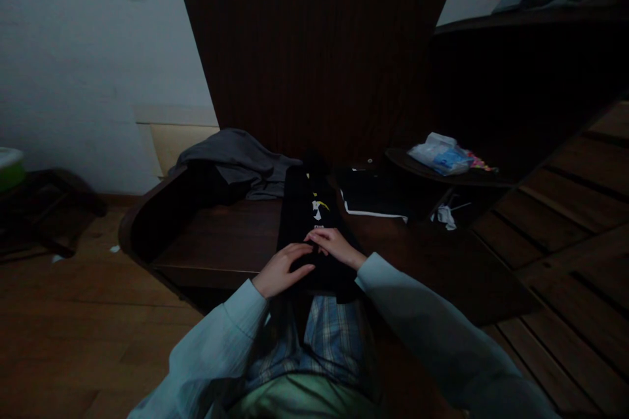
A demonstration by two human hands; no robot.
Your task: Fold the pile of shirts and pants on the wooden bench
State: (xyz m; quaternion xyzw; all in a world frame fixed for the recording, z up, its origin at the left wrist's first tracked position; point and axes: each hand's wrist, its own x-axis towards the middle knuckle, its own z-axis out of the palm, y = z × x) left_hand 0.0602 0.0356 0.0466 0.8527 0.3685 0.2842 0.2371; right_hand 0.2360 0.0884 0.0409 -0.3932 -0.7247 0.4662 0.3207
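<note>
Left hand (285, 268) and right hand (337, 245) meet over a black cloth (302, 222)

The left hand lies palm down on the near part of the cloth, its thumb standing apart from the fingers. The right hand comes in from about 4 o'clock, fingers bent over close to the left fingertips; I cannot tell whether it pinches any fabric. The cloth stretches away beneath them toward 12 o'clock along a dark wooden bench (221, 229), a white and yellow print (318, 209) showing just beyond the fingers.

At 6 o'clock is a plaid-covered lap (329, 334). A rumpled grey cloth (246, 160) sits near 11 o'clock, close beside the black one. At 1 o'clock lies a dark flat item (371, 193) with a white edge. Toward 2 o'clock, a clear-and-blue plastic bag (437, 154) rests on a small shelf (396, 158). Beyond everything, at 12 o'clock, a dark wooden panel (319, 46) rises.
</note>
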